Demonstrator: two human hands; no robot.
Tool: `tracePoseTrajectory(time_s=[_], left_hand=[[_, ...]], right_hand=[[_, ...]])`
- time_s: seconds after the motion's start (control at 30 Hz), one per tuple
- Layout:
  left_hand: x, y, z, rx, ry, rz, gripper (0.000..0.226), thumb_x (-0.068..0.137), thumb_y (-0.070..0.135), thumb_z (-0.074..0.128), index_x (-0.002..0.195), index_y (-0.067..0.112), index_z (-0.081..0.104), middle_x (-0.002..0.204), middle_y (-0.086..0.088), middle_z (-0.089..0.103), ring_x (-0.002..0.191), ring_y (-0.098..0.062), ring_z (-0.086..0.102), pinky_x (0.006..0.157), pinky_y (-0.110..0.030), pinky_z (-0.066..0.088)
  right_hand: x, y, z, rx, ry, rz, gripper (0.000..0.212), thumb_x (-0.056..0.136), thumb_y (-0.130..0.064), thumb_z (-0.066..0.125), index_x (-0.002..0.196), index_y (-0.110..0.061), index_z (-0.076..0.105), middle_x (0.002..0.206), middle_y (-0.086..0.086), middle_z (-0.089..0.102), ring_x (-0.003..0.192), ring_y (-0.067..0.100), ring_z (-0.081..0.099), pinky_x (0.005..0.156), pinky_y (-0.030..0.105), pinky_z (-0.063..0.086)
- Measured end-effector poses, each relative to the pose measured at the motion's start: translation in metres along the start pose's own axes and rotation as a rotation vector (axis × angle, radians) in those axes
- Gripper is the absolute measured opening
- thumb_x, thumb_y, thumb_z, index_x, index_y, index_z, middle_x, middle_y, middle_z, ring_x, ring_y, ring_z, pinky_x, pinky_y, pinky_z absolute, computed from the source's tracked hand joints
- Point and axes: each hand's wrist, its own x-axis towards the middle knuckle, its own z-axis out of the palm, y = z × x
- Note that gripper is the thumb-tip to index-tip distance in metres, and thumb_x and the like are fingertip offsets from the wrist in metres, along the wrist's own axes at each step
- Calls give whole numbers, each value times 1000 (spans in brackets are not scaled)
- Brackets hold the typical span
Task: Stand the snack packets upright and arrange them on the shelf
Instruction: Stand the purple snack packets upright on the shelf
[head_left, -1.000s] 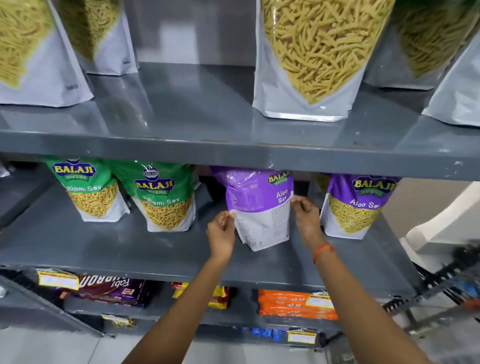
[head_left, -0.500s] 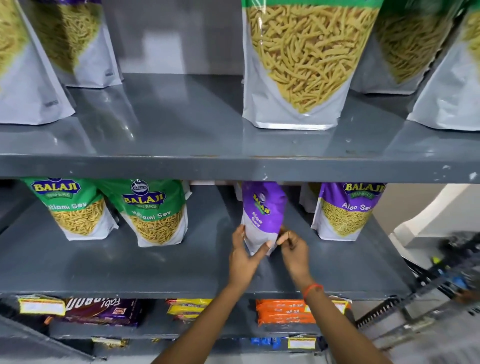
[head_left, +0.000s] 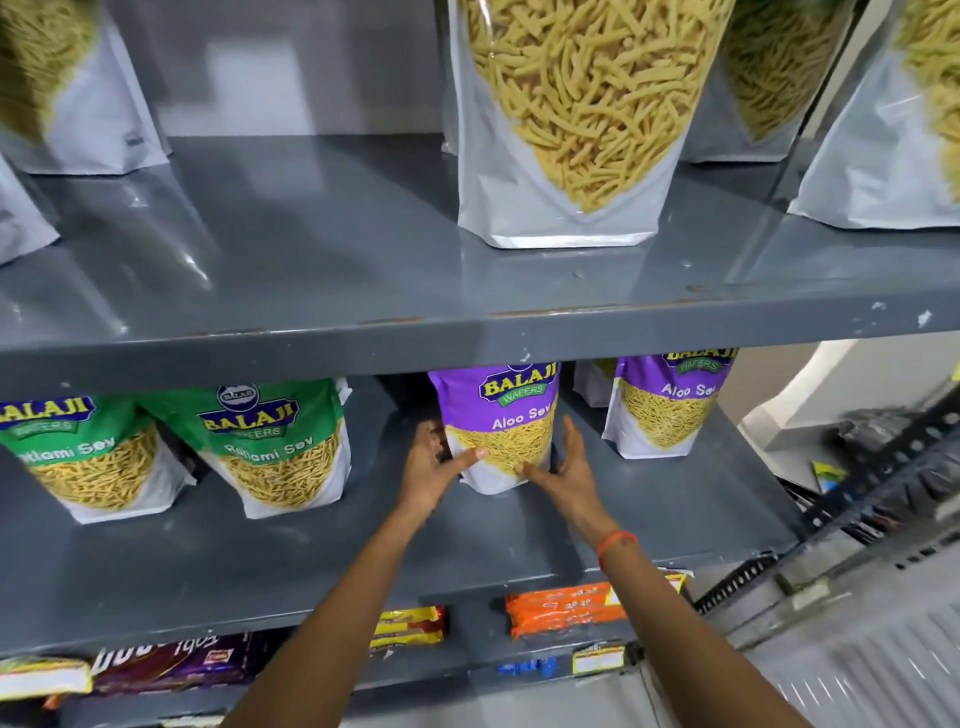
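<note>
A purple Aloo Sev packet (head_left: 498, 415) stands upright on the middle grey shelf (head_left: 311, 566), its front facing me. My left hand (head_left: 434, 473) is at its lower left edge, thumb across the front and fingers at the side. My right hand (head_left: 563, 467) cups its lower right edge, with the thumb on the front and the fingers stretched up along the side. A second purple Aloo Sev packet (head_left: 670, 405) stands to the right. Two green Ratlami Sev packets (head_left: 280, 447) (head_left: 88, 457) stand to the left.
On the upper shelf (head_left: 311, 249), large clear-fronted sev pouches (head_left: 571, 119) stand in a row. The lower shelf holds flat orange (head_left: 561, 608), yellow (head_left: 408, 626) and dark purple (head_left: 171, 662) packs. A slotted metal frame (head_left: 857, 493) lies at the right.
The purple packet has been turned from back-facing and side-on to front-facing and now stands upright on the shelf. Both hands have slid down to its lower edges.
</note>
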Motion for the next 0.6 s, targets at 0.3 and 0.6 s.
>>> tracePoseTrajectory(time_s=[0.3, 0.6], left_hand=[[-20, 7, 13, 367, 189, 177, 85, 78, 31, 69, 144, 17, 19, 155, -8, 25, 141, -19, 25, 118, -37, 21], [-43, 10, 142, 796, 147, 732, 63, 92, 32, 45, 144, 8, 18, 150, -5, 19, 143, -7, 8, 118, -21, 7]], right_hand=[[-12, 0, 7, -262, 210, -233, 75, 77, -43, 69, 136, -16, 33, 140, 10, 42, 131, 20, 38, 106, 33, 37], [-18, -8, -79, -441, 558, -557, 45, 86, -2, 54, 128, 3, 41, 131, 29, 42, 125, 40, 40, 108, 42, 31]])
